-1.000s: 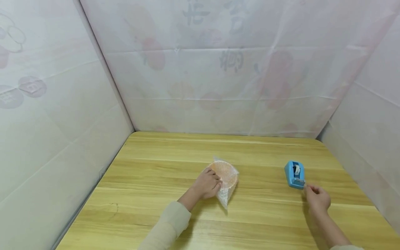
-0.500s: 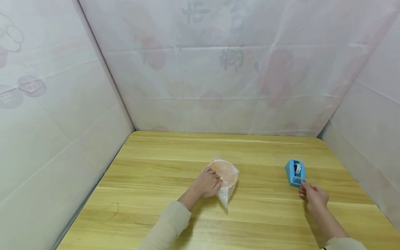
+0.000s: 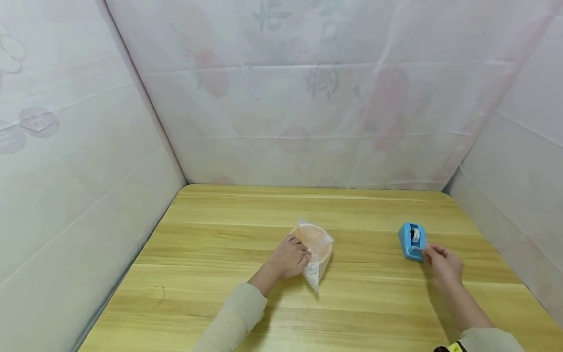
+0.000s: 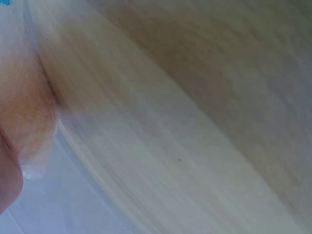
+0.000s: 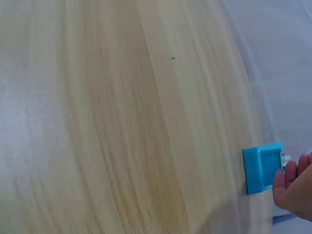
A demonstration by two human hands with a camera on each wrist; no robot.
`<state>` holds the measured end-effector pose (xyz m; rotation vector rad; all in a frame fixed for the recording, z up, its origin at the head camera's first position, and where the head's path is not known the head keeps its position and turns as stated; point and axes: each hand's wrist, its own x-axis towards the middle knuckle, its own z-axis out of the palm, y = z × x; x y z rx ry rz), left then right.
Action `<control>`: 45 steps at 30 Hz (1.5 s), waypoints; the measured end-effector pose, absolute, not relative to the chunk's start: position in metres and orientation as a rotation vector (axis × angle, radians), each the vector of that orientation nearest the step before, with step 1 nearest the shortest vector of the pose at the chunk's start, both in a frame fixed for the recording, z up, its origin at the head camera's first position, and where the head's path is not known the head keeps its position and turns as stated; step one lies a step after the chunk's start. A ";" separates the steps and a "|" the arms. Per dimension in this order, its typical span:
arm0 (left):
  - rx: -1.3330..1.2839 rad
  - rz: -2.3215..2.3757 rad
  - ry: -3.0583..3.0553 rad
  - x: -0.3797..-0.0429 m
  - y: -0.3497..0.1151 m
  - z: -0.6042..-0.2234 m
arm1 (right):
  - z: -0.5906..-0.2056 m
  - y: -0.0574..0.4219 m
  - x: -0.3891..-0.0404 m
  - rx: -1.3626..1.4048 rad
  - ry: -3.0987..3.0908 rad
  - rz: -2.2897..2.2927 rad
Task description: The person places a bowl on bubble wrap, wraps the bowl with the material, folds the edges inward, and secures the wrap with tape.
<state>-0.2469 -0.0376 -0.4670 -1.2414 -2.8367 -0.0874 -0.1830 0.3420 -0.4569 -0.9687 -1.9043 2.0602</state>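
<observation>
In the head view an orange bowl (image 3: 314,239) wrapped in bubble wrap (image 3: 314,276) rests near the middle of the wooden table. My left hand (image 3: 290,256) grips its near left side, with the fingers over the rim. The left wrist view catches only part of the wrapped bowl (image 4: 27,107) and a bit of the hand (image 4: 9,178). To the right stands a blue tape dispenser (image 3: 406,247) with a white roll. At its cutter end my right hand (image 3: 445,266) pinches the tape; the strip itself is mostly hidden. The right wrist view shows bent fingers (image 5: 290,173) against the dispenser (image 5: 261,168).
The light wooden table (image 3: 211,210) has rounded far corners. Pale printed cloth (image 3: 272,161) hangs behind it and along both sides. A black and yellow item (image 3: 453,347) shows at the right sleeve.
My right hand has moved slightly away from me, up to the dispenser's cutter, its fingers closing together there. My left hand and the wrapped bowl keep their place; the head view has shifted a little.
</observation>
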 end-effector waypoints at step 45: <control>-1.241 -0.011 -2.765 -0.248 -0.036 -0.469 | -0.446 0.095 -0.258 -0.214 -2.861 1.528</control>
